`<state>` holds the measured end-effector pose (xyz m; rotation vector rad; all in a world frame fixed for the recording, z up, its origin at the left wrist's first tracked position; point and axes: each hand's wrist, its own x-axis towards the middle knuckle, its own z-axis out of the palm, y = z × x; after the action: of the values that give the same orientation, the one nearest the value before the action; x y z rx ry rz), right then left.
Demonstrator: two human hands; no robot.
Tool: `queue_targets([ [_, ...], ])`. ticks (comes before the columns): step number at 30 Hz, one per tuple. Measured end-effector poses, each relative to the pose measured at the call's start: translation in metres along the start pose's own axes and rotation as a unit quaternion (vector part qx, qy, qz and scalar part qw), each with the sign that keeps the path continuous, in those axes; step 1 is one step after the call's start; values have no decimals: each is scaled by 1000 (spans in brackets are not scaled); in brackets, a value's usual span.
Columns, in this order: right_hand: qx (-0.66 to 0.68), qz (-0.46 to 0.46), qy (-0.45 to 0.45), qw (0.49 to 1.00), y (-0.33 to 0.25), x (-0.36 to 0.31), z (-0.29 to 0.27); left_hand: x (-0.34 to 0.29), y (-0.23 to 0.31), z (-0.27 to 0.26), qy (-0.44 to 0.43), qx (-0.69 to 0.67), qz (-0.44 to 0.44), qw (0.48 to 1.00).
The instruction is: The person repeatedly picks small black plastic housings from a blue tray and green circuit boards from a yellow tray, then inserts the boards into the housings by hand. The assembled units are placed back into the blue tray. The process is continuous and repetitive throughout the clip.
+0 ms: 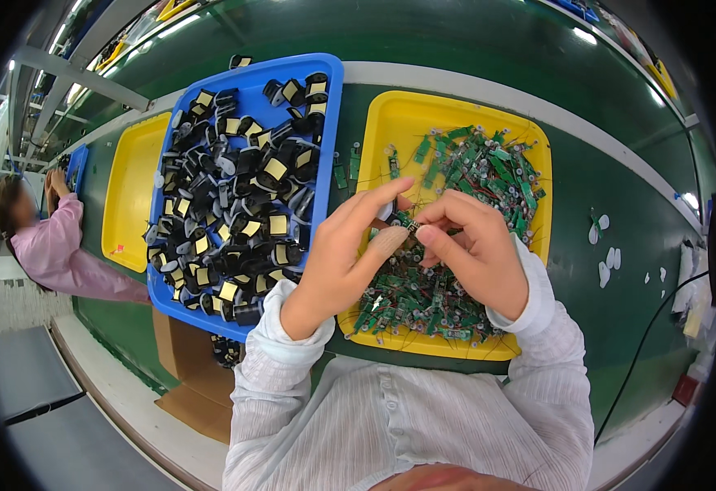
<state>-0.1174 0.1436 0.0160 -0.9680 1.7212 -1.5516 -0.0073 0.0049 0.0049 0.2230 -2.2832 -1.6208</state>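
White ribbed shirt point(374, 417) lies closest, buttons down its front, cuffs turned back at both wrists. Left hand point(333, 258) and right hand point(480, 258) meet over the near tray. Right thumb and forefinger pinch a small circuit board point(412, 227), mostly covered by fingertips; left thumb presses against it from the other side, left forefinger extended above. Board is held in the air above the left part of the right-hand yellow tray point(411, 108).

Contents of that tray: green circuit boards point(493, 168) with fine wires and small round silvery parts, one heap at upper right, another along the near side. A few loose boards point(340, 173) on the green bench just outside its left wall.

Beside it, a blue tray point(336, 90), crowded with black housings point(276, 169), many bearing cream rectangular pads, piled at all angles. Further left, a second yellow tray point(125, 176), one small red scrap point(118, 249) near its lower end. Below the blue tray, an open cardboard box point(186, 356); more black parts point(226, 352) beside it.

Right side of bench: white oval pieces point(605, 274), scattered; black cable point(640, 348) curving past. Far left, co-worker in pink sleeves point(63, 233) near a small blue tray point(77, 168), its contents too small to tell.
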Motion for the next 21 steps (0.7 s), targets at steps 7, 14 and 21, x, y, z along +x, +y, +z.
queue_targets([
  [7,-62,-2,-54,997,12,35,-12,4,-11,-13,29,205,44,977],
  [14,-452,-192,96,866,62,160,-79,9,-30,-48,234,494,59,835],
  [21,-584,24,133,800,103,220,-128,5,-53,-51,193,554,-3,810],
])
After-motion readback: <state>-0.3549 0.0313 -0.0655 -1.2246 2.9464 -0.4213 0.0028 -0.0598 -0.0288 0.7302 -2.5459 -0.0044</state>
